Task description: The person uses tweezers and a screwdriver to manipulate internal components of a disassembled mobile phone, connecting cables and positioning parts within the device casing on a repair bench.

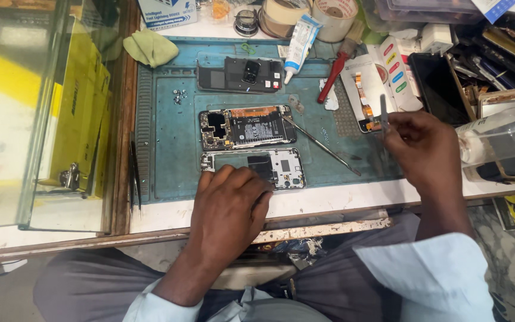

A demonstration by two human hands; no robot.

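Observation:
My left hand [229, 206] rests on the near end of a white phone frame [284, 167] lying at the front of a blue work mat [168, 131]. Just behind it lies an opened phone [245, 127] with its battery and board showing. A black back cover [239, 74] lies farther back. My right hand [421, 146] is raised at the right, pinching thin grey tweezers [384, 116] that point upward. A slim metal pry tool [320, 145] lies slanted on the mat between my hands.
A green cloth [150, 48], glue tube [299, 39], tape rolls [305, 15] and a red-handled brush [336, 68] sit at the back. Small screws [179, 95] lie on the mat. A dark phone screen [439, 86], clear bottle [502, 137] and cluttered tools crowd the right. Glass case stands left.

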